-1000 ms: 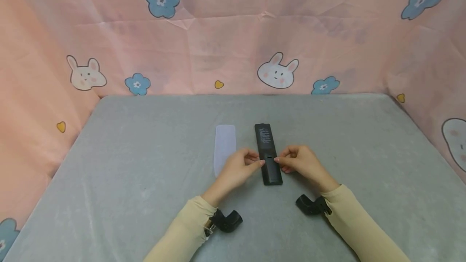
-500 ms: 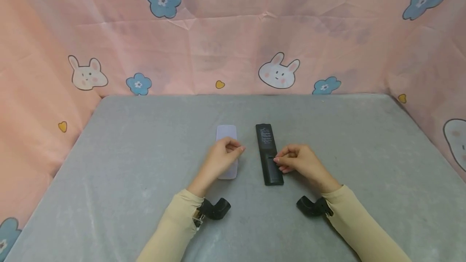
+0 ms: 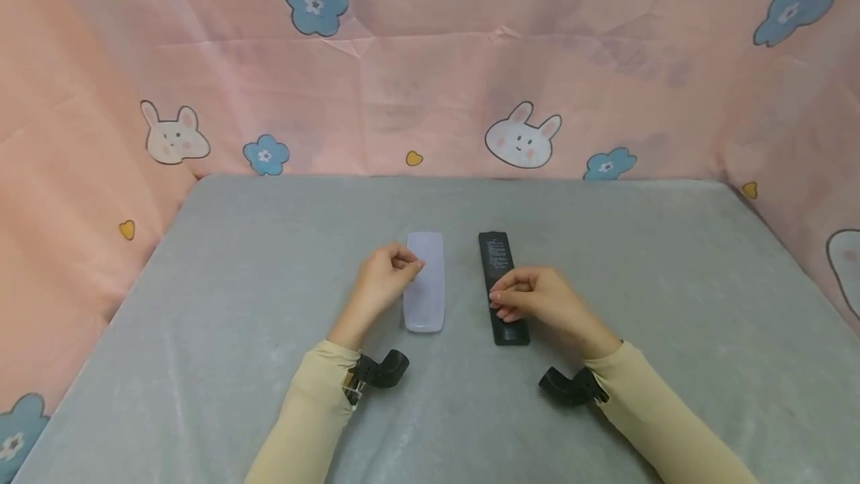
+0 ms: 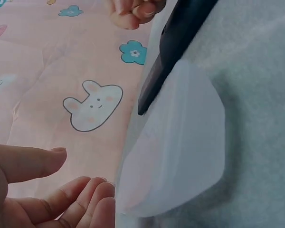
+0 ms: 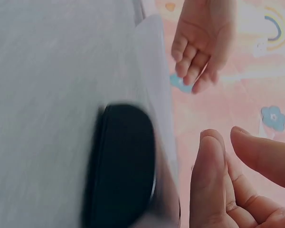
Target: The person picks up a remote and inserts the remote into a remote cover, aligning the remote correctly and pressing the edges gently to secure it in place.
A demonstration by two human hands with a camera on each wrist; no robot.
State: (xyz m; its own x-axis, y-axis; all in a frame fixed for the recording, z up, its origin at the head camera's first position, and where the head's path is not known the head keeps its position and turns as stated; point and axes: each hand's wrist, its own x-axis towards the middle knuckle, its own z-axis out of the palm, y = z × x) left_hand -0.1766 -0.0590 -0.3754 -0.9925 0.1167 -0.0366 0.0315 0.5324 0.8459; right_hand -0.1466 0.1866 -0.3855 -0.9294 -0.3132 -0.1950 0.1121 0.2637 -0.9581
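we see our left hand (image 3: 386,275) by the pale case (image 3: 428,297) and our right hand (image 3: 540,301) over the black remote (image 3: 496,251). on both, thumb and bent fingers stay apart.

Left hand (image 3: 381,278) and right hand (image 3: 547,301) bare, short nails (image 4: 59,149). Left sleeve (image 3: 302,409), on the side of the table's (image 3: 235,282) left edge: long, plain pale yellow-beige, fairly snug, soft creases, ends in a slightly gathered cuff (image 3: 336,355) at the wrist. Right sleeve (image 3: 661,409), toward the table's right edge: same colour, same plain cloth. Left bracket (image 3: 390,370): black, bent like a pipe elbow, blunt round end; shiny bits (image 3: 351,388) beside it, too small to tell. Right bracket (image 3: 563,387): same black elbow shape, at the sleeve end.
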